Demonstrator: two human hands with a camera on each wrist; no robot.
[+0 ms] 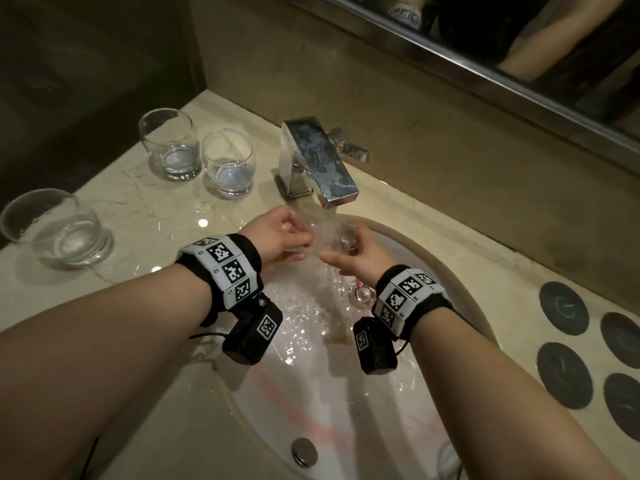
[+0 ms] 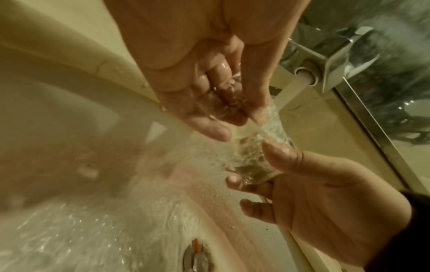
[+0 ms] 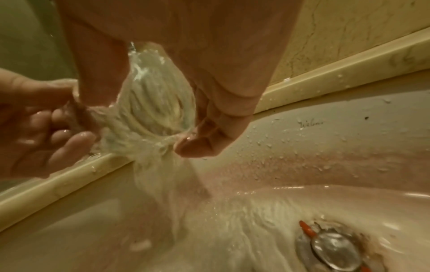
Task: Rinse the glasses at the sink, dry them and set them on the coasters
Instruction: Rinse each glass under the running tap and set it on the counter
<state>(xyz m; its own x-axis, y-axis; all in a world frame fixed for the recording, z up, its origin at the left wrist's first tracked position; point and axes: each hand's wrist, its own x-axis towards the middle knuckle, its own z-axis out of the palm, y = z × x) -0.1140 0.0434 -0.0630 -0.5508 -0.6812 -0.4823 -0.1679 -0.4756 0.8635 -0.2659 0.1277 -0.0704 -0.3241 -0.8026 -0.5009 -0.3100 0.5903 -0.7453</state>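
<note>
A clear glass (image 1: 334, 237) is held tilted under the running water of the chrome faucet (image 1: 318, 161), over the sink (image 1: 446, 268). My right hand (image 1: 346, 252) grips the glass (image 3: 158, 103) round its body, thumb on one side and fingers on the other. My left hand (image 1: 298, 233) meets the glass at its left end, with wet curled fingers (image 2: 209, 95) and thumb on its rim (image 2: 251, 156). Water hides much of the glass. Three more glasses (image 1: 169, 143) (image 1: 228, 164) (image 1: 59, 230) stand on the counter at the left. Several dark round coasters (image 1: 562, 306) lie on the counter at the right.
Water streams down the basin toward the metal drain stopper (image 3: 332, 250). The marble counter (image 1: 138, 188) is wet near the faucet. A mirror (image 1: 519, 46) runs along the wall behind. A round metal fitting (image 1: 304, 452) sits at the sink's near edge.
</note>
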